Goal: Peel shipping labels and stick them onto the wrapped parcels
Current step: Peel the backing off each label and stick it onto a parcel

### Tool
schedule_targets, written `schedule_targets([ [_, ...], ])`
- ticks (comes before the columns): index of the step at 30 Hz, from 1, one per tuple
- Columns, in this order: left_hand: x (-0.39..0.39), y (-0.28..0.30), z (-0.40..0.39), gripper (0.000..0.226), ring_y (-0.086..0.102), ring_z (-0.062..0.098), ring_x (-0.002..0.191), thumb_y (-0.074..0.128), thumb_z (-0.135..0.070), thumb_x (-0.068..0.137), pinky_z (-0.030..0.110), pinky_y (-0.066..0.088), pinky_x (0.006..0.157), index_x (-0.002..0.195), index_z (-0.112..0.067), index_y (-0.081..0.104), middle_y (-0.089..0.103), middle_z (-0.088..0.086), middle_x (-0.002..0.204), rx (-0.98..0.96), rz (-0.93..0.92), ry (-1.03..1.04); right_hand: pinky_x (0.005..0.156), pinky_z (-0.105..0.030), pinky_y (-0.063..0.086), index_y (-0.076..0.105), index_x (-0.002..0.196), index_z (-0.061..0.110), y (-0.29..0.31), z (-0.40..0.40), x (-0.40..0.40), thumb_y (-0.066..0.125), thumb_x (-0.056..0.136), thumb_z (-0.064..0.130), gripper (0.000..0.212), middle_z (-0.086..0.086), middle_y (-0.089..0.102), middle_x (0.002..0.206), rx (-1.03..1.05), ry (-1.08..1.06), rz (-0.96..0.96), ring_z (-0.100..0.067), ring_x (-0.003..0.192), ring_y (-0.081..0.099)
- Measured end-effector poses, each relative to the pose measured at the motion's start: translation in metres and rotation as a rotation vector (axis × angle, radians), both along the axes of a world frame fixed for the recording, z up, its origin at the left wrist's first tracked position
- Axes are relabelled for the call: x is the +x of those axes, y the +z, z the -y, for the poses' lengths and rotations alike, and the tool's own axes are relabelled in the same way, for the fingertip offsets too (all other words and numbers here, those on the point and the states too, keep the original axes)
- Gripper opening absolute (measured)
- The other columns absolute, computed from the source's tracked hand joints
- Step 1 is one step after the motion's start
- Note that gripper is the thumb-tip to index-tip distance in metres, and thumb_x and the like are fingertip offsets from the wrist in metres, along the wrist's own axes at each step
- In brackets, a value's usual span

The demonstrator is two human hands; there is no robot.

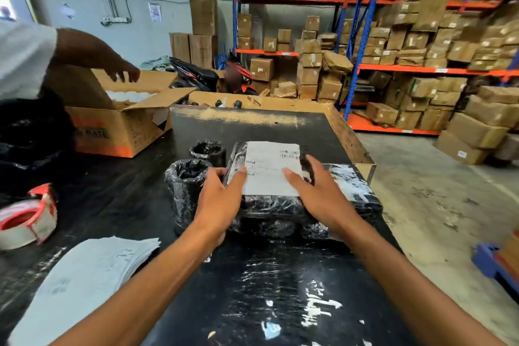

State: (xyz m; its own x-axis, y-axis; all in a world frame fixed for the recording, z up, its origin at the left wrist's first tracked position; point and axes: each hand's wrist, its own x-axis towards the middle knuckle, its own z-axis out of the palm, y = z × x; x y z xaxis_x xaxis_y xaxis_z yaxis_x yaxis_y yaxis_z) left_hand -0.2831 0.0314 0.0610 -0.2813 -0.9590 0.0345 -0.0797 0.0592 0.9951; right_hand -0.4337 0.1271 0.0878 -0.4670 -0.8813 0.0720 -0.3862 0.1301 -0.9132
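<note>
Head view: white paper shipping label w/ barcode (271, 167) lies flat on top of large blocky parcel in black plastic wrap (283, 205), centre of black worktable (280, 275). Left hand (219, 199) flat, fingers spread, thumb on label's left edge. Right hand (320, 194) same, fingertips on the right edge. Neither grips anything; both open palms press down.

Step, my read: label already placed, now being smoothed on. Next calls for rubbing out to edges and corners so it bonds to the crinkly film, then fetching another label.

Counts:
- Labelled parcels: 1.
- Small cylindrical parcels in black wrap, unlabelled: 2, near one (186, 180) touching the big parcel's left side, far one (208, 152) just behind.
- Stack of white label sheets (84, 281): 1, near-left; sheet count can't tell.
- Red-and-white tape roll (26, 219): 1, far left.
- Open brown cardboard box (118, 121): 1, a second person's hand (123, 70) above it.
</note>
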Motion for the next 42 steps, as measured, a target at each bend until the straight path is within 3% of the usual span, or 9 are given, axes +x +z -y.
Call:
schedule_targets([
  [11, 0.078, -0.058, -0.071, 0.042, 0.048, 0.011, 0.058, 0.06, -0.049, 0.086, 0.022, 0.034, 0.054, 0.062, -0.015, 0.057, 0.054, -0.006, 0.057, -0.167, 0.359, -0.112, 0.11, -0.025, 0.018, 0.013, 0.152, 0.031, -0.063, -0.089, 0.055, 0.053, 0.093, 0.044, 0.073, 0.014, 0.018, 0.158, 0.174, 0.097, 0.133, -0.005, 0.141, 0.019],
  [16, 0.096, -0.084, -0.074, 0.06, 0.062, 0.024, 0.07, 0.052, -0.069, 0.079, 0.035, 0.05, 0.066, 0.07, -0.011, 0.063, 0.066, 0.001, 0.068, -0.304, 0.557, -0.199, 0.119, -0.03, 0.013, 0.014, 0.152, 0.029, -0.087, -0.105, 0.074, 0.052, 0.095, 0.039, 0.069, 0.014, 0.014, 0.158, 0.232, 0.105, 0.105, -0.007, 0.145, 0.013],
  [21, 0.108, -0.078, -0.078, 0.056, 0.044, 0.02, 0.053, 0.052, -0.063, 0.084, 0.032, 0.033, 0.05, 0.055, -0.015, 0.041, 0.046, -0.005, 0.05, -0.394, 0.6, -0.269, 0.104, -0.014, 0.016, 0.013, 0.151, 0.028, -0.093, -0.113, 0.085, 0.046, 0.099, 0.027, 0.061, 0.026, 0.019, 0.142, 0.192, 0.111, 0.077, 0.007, 0.13, 0.019],
  [27, 0.113, -0.082, -0.078, 0.058, 0.046, 0.019, 0.053, 0.05, -0.067, 0.082, 0.032, 0.035, 0.053, 0.057, -0.015, 0.042, 0.047, -0.003, 0.052, -0.406, 0.617, -0.29, 0.115, -0.025, 0.016, 0.019, 0.151, 0.032, -0.099, -0.112, 0.081, 0.049, 0.098, 0.031, 0.061, 0.018, 0.022, 0.155, 0.209, 0.137, 0.075, -0.003, 0.144, 0.016],
  [31, 0.129, -0.069, -0.063, 0.05, 0.062, 0.023, 0.07, 0.054, -0.061, 0.084, 0.034, 0.048, 0.065, 0.077, -0.013, 0.068, 0.066, 0.003, 0.065, -0.468, 0.607, -0.211, 0.108, -0.024, 0.019, 0.047, 0.138, 0.021, -0.083, -0.092, 0.092, 0.052, 0.095, 0.034, 0.045, 0.001, 0.027, 0.155, 0.088, -0.082, -0.269, -0.014, 0.147, 0.015],
  [34, 0.159, -0.056, -0.041, 0.033, 0.063, 0.02, 0.072, 0.06, -0.047, 0.087, 0.03, 0.044, 0.065, 0.086, -0.016, 0.071, 0.065, -0.002, 0.065, -0.533, 0.575, -0.033, 0.105, -0.025, 0.033, 0.061, 0.123, 0.014, -0.063, -0.055, 0.122, 0.056, 0.094, 0.025, 0.031, -0.005, 0.054, 0.135, -0.059, -0.031, -0.343, -0.019, 0.129, 0.045],
  [38, 0.213, -0.064, -0.008, 0.03, 0.062, 0.028, 0.091, 0.061, -0.036, 0.089, 0.035, 0.046, 0.076, 0.101, -0.01, 0.07, 0.068, 0.007, 0.087, -0.55, 0.666, 0.218, 0.074, -0.007, 0.044, 0.067, 0.116, 0.005, -0.05, 0.002, 0.177, 0.057, 0.093, 0.016, 0.027, -0.01, 0.07, 0.111, -0.008, 0.228, -0.203, -0.011, 0.093, 0.06],
  [41, 0.244, -0.074, 0.009, 0.033, 0.059, 0.04, 0.101, 0.062, -0.031, 0.089, 0.043, 0.047, 0.084, 0.105, -0.003, 0.069, 0.068, 0.02, 0.104, -0.52, 0.781, 0.365, 0.068, -0.029, 0.05, 0.073, 0.095, 0.003, -0.061, 0.033, 0.213, 0.057, 0.089, 0.007, 0.017, -0.018, 0.072, 0.092, 0.072, 0.324, -0.15, -0.026, 0.096, 0.068],
  [42, 0.251, -0.077, 0.013, 0.033, 0.06, 0.041, 0.098, 0.061, -0.033, 0.089, 0.043, 0.048, 0.079, 0.1, -0.003, 0.07, 0.068, 0.021, 0.1, -0.473, 0.796, 0.378, 0.063, -0.034, 0.047, 0.071, 0.075, 0.011, -0.068, 0.042, 0.221, 0.055, 0.085, 0.003, 0.02, -0.018, 0.064, 0.073, 0.094, 0.326, -0.162, -0.03, 0.067, 0.057],
])
